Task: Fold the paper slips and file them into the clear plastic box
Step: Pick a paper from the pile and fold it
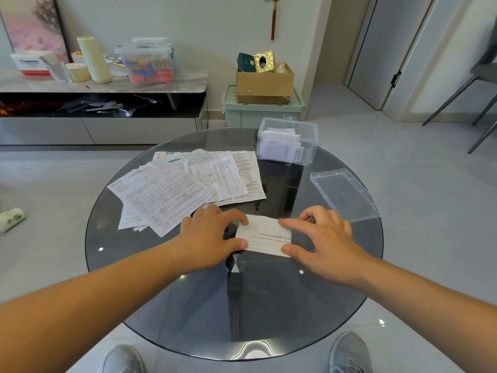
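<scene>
A folded white paper slip with printed text lies on the round glass table. My left hand pinches its left edge between thumb and forefinger. My right hand pinches its right edge the same way. A spread pile of unfolded printed slips lies behind my left hand. The clear plastic box stands open at the table's far right side, with several folded slips inside. Its clear lid lies flat near the right edge.
Behind the table stand a green storage bin with a cardboard box on top, and a low cabinet carrying containers at left. A chair's legs show at far right. A tissue pack lies on the floor at left.
</scene>
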`<state>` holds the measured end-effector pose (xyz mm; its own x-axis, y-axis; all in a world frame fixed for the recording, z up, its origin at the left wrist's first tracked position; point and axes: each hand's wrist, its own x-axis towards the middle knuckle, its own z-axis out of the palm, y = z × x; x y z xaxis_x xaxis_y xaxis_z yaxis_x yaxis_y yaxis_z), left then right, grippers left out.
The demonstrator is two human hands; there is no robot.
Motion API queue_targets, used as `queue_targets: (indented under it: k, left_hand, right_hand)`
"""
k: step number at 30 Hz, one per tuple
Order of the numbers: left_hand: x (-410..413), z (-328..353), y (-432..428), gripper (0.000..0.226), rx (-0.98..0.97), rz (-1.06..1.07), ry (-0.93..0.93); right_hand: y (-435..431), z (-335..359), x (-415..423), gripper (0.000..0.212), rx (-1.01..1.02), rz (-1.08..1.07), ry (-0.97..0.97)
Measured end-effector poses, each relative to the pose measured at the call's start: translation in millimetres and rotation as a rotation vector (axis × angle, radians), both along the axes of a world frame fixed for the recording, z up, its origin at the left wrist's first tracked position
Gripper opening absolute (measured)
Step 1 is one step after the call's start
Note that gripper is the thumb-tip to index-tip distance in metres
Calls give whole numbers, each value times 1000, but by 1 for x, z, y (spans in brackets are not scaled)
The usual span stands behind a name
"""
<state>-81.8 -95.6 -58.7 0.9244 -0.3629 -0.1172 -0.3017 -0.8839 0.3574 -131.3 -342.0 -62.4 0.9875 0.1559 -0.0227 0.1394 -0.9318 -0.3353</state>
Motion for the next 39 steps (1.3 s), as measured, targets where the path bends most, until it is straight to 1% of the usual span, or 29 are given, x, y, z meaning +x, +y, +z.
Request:
queue_targets:
  k: [3,6,9,11,14,17,19,20,22,25,29,31,35,37,39]
  left_hand:
    - [2,3,3,41,-3,-33,30]
    - [3,5,6,38,-19,-93,-4]
    - [2,5,8,31,-85,-256,-49]
    - [0,7,7,30,-89,-368,-73]
    - [-1,6,6,40,-24,-422,-134]
    - [-3,6,7,56,66,-407,-137]
    - [-7,9,7,59,119,-404,-142]
    - [-9,11,7,59,136,-398,-144]
    - [-11,15,7,56,135,-360,-113]
    - [-13,20,7,49,51,-287,-21]
    - [-13,26,-5,28,-257,-86,78]
    - [-12,28,-10,19,-369,38,140]
    - [-9,31,-13,14,-528,243,311]
    - [-9,33,-12,13,-607,290,401]
    - [-10,36,-10,14,-640,309,468]
  right_hand:
    - [1,1,1,52,-7,12,5]
    - [3,2,1,49,-29,36,15]
    - [5,4,2,44,-36,70,27]
    - [6,4,3,39,-17,81,1]
    - [8,3,3,29,19,103,-79]
    - [13,-1,0,21,-5,213,-185]
    - [18,0,-3,19,-2,264,-214]
    - [19,1,-5,22,-1,270,-200]
    - [21,2,-7,29,-5,265,-152]
    - [20,3,-9,43,-33,257,-101]
    - [23,2,-12,55,-22,272,-64]
    - [23,0,-12,58,-6,287,-63]
    - [22,1,-13,64,2,304,-33]
    - [22,3,-14,65,-3,302,-22]
    - [23,5,-14,66,-3,300,-8]
